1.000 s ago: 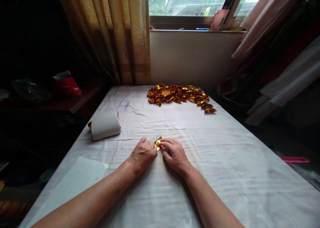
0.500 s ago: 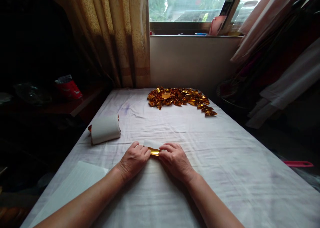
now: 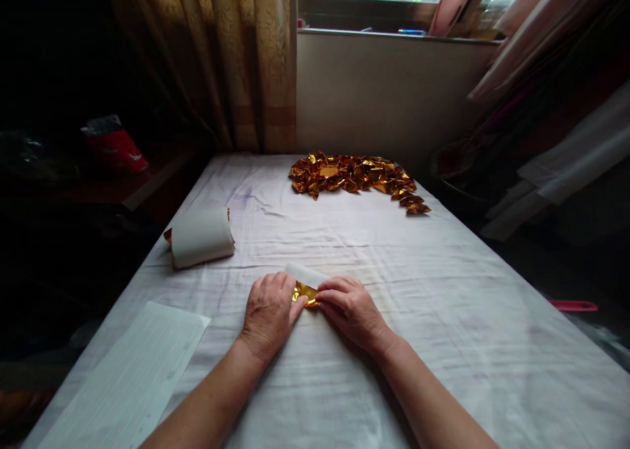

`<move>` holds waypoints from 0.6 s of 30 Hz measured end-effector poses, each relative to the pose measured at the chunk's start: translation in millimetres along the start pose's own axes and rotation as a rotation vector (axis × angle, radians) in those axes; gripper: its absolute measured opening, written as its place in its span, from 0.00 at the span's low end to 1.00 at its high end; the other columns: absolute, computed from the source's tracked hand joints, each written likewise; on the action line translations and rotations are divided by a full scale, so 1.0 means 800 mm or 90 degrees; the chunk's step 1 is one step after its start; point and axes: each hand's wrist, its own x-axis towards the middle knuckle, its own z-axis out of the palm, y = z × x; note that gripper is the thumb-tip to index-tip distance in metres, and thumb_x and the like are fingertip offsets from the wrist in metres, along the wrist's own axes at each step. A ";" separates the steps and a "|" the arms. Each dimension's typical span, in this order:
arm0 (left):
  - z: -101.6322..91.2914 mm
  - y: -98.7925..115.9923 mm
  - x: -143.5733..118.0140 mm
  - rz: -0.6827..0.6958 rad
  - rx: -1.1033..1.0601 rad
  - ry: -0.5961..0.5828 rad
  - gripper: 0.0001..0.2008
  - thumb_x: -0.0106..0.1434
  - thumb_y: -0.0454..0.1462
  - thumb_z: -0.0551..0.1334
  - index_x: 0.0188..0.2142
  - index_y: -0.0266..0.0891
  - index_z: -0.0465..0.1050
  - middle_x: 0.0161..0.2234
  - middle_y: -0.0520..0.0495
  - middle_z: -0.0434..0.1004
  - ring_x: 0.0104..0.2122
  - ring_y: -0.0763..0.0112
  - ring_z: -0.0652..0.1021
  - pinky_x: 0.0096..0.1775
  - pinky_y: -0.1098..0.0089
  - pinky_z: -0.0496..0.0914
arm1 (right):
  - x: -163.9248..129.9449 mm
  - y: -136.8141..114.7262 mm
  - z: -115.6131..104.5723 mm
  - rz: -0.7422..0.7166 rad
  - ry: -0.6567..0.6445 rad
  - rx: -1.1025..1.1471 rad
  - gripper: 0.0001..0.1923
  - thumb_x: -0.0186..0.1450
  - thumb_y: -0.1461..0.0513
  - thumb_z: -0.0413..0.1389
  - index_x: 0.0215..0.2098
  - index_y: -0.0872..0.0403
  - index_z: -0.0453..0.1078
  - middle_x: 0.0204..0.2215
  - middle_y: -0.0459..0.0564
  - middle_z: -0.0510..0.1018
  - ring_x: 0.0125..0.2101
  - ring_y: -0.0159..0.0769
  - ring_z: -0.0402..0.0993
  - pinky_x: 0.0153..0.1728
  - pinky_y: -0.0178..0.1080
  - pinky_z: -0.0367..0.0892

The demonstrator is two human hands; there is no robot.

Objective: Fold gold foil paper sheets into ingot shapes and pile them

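Observation:
A piece of gold foil paper (image 3: 308, 291) with a white edge along its far side lies on the cloth-covered table (image 3: 423, 344), partly rolled or folded. My left hand (image 3: 270, 308) is closed on its left end, thumb pointing in toward the middle. At the right end, my right hand (image 3: 352, 310) pinches the paper between thumb and fingers. Fingers hide both ends of the piece. Beyond the hands, at the far edge, a pile of folded gold foil pieces (image 3: 352, 173) trails off to the right.
A curled stack of white-backed foil paper (image 3: 201, 237) rests at left. Nearer, a pale printed sheet (image 3: 132, 370) lies flat. A red packet (image 3: 115, 148) is on a dark side surface. Clothes (image 3: 575, 153) hang at right; a curtain (image 3: 236, 62) hangs behind.
My left hand has turned, its back now facing up more and its thumb reaching inward. More gold shows between the hands. The view has tipped downward.

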 end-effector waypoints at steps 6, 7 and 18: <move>0.003 -0.001 -0.004 0.002 -0.014 -0.004 0.08 0.64 0.42 0.62 0.37 0.40 0.70 0.38 0.46 0.74 0.40 0.59 0.72 0.41 0.61 0.64 | 0.006 -0.015 0.001 0.084 0.005 -0.008 0.06 0.67 0.61 0.55 0.35 0.50 0.74 0.38 0.49 0.79 0.40 0.37 0.72 0.44 0.42 0.63; 0.003 -0.001 -0.004 0.002 -0.015 -0.002 0.08 0.64 0.42 0.62 0.37 0.40 0.70 0.38 0.46 0.73 0.40 0.60 0.71 0.41 0.61 0.64 | 0.007 -0.018 0.002 0.107 0.011 -0.012 0.06 0.67 0.62 0.55 0.34 0.50 0.74 0.38 0.49 0.79 0.40 0.37 0.72 0.44 0.42 0.63; 0.003 0.000 -0.002 0.008 -0.017 -0.002 0.08 0.65 0.42 0.60 0.37 0.40 0.70 0.39 0.44 0.73 0.41 0.58 0.71 0.42 0.60 0.64 | 0.013 -0.031 0.013 0.248 0.066 -0.063 0.07 0.65 0.60 0.57 0.29 0.51 0.71 0.37 0.49 0.78 0.41 0.40 0.70 0.44 0.43 0.60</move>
